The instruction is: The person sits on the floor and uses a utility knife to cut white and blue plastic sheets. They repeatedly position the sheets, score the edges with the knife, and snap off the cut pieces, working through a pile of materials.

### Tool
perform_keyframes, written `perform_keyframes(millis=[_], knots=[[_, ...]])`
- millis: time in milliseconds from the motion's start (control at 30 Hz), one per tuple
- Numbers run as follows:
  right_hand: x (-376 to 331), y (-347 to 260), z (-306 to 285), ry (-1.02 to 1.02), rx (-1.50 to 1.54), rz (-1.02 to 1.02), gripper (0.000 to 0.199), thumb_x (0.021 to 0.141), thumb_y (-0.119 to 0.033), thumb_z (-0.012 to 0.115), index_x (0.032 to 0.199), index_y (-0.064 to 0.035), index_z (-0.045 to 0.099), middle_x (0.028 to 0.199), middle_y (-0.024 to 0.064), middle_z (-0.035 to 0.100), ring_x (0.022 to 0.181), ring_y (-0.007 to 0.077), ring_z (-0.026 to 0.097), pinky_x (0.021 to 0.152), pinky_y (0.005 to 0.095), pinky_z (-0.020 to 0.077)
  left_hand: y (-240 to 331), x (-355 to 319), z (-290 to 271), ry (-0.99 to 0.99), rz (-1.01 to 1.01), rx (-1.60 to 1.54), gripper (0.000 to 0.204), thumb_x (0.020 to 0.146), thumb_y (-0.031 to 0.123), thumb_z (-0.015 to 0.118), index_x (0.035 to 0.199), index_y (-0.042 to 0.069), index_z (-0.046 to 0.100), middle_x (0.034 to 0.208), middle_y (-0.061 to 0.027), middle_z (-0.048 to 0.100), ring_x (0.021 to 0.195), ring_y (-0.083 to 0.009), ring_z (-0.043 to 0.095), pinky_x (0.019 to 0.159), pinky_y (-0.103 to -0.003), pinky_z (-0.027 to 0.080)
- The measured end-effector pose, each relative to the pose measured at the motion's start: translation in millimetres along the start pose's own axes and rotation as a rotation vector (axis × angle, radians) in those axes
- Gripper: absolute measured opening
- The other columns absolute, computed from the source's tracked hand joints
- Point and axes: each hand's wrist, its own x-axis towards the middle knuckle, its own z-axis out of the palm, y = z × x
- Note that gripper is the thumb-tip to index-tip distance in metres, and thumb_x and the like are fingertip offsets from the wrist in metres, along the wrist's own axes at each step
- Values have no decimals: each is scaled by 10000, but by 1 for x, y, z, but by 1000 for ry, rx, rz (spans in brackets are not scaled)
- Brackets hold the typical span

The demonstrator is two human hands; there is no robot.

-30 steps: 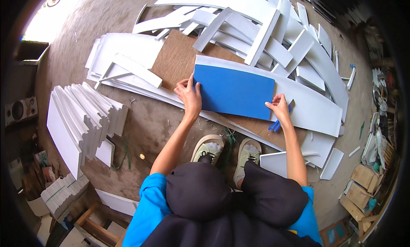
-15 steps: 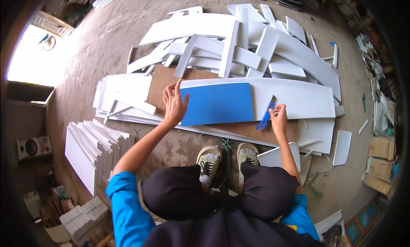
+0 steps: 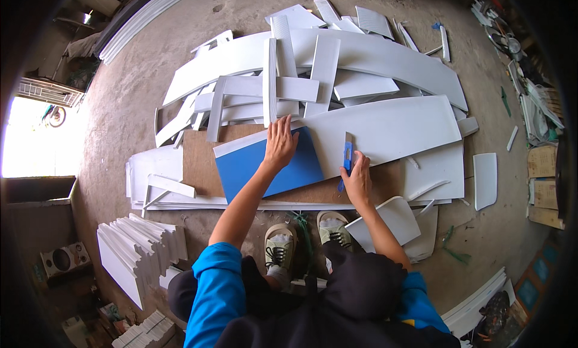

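Observation:
A blue rectangular sheet (image 3: pixel 238 170) lies on the left end of a long white board (image 3: pixel 391 128), a strip of the board showing past its far edge. My left hand (image 3: pixel 280 144) rests on the sheet near its far edge, fingers stretched out and pointing away from me. My right hand (image 3: pixel 359 180) is closed around a blue utility knife (image 3: pixel 347 154), its blade end pointing away from me, over the white board right of the sheet. Beneath the white board is a brown board (image 3: pixel 200 158), resting on more white panels.
White offcuts (image 3: pixel 247 86) are heaped beyond the board. A stack of white panels (image 3: pixel 141 248) stands at the lower left. Loose white pieces (image 3: pixel 484 179) lie on the floor to the right, with cardboard boxes (image 3: pixel 543 173) farther right. My shoes (image 3: pixel 280 245) are close to the near edge.
The white board and blue sheet have turned, their left end now nearer me. My left hand has moved from the sheet's left edge onto its top. The knife stays in my right hand.

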Motion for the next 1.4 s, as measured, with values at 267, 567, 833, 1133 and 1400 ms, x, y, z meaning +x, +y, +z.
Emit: perform_keyframes(millis=[267, 567, 833, 1133, 1400], knots=[[-1, 15, 8, 50, 85, -101, 533, 725, -83, 641, 1165, -15, 348, 943, 170, 455, 841, 308, 497, 715, 394, 433, 13, 1, 21, 117, -66, 54, 378, 834, 187, 493, 1163, 17, 420, 1071, -172, 447, 1004, -324, 420, 898, -428, 310], [7, 41, -10, -271, 814, 335, 384, 843, -155, 568, 1184, -48, 428, 784, 58, 543, 708, 105, 529, 590, 242, 448, 28, -20, 23, 225, -270, 82, 350, 827, 202, 497, 1131, 35, 442, 1064, -146, 457, 1043, -295, 408, 942, -409, 273], [15, -10, -25, -456, 1002, 529, 330, 876, -359, 502, 961, -40, 529, 544, 14, 477, 426, 89, 466, 393, 229, 386, 30, -16, 18, 216, -317, 17, 336, 815, 206, 505, 1112, 55, 460, 1055, -123, 466, 1033, -283, 418, 943, -403, 277], [20, -16, -11, -508, 945, 609, 353, 883, -386, 483, 733, -67, 484, 494, -16, 406, 399, 66, 393, 383, 210, 334, 29, -17, 19, 199, -338, 14, 344, 807, 215, 511, 1109, 56, 469, 1053, -122, 469, 1032, -282, 421, 948, -401, 276], [17, -9, -1, -533, 927, 527, 216, 902, -234, 461, 835, -41, 532, 578, -10, 464, 458, 52, 420, 413, 203, 352, 28, -16, 19, 201, -342, 23, 341, 805, 220, 511, 1101, 53, 476, 1045, -126, 475, 1028, -275, 429, 937, -399, 281]])
